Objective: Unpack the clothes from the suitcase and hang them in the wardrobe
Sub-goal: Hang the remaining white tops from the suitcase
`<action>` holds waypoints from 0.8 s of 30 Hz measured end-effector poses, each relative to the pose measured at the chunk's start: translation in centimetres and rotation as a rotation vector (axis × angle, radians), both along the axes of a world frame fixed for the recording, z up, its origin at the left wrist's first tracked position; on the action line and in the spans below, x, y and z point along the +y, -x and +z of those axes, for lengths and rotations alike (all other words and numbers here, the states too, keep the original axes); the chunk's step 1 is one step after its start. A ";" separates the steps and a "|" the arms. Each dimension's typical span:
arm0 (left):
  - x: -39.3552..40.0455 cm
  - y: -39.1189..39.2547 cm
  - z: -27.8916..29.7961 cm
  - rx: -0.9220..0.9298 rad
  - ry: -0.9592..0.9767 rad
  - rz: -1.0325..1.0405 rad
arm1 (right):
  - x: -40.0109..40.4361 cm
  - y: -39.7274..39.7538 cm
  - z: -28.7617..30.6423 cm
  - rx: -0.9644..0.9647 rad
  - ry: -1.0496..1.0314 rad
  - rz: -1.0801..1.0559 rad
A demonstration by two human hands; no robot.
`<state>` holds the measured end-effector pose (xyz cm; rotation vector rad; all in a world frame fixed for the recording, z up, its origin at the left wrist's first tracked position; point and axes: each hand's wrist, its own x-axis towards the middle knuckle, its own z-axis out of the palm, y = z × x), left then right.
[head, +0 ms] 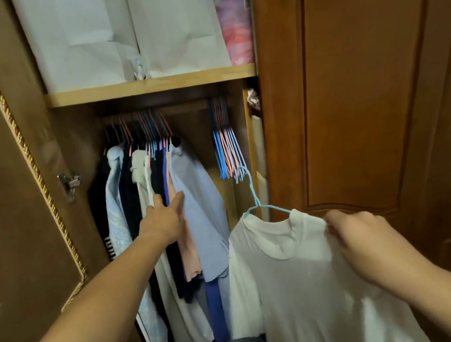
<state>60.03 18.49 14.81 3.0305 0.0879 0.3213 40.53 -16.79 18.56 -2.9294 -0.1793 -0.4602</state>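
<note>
Your right hand [357, 236] pinches the white top [303, 285] by its shoulder on the blue hanger [254, 195], hook pointing up-left toward the rail [188, 106], while your flat left hand [164, 221] presses the hung clothes [165, 209] left.

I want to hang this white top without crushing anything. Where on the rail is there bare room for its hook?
The free stretch of the wooden rail lies between the packed hanging clothes, which the left hand touches, and the bunch of empty blue and pink hangers. Left of that it is crowded. The right hand holds the white top on its light blue hanger.
</note>
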 end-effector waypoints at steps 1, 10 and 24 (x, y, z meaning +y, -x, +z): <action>-0.1 -0.5 0.4 0.000 -0.007 -0.007 | 1.0 -0.5 0.3 -0.016 0.016 0.004; 3.4 -6.8 5.0 -0.126 0.098 -0.133 | 9.5 -8.1 5.1 -0.227 -0.295 0.107; 7.0 -11.0 7.0 -0.151 0.087 -0.334 | 21.6 -26.3 5.8 -0.419 -0.433 0.078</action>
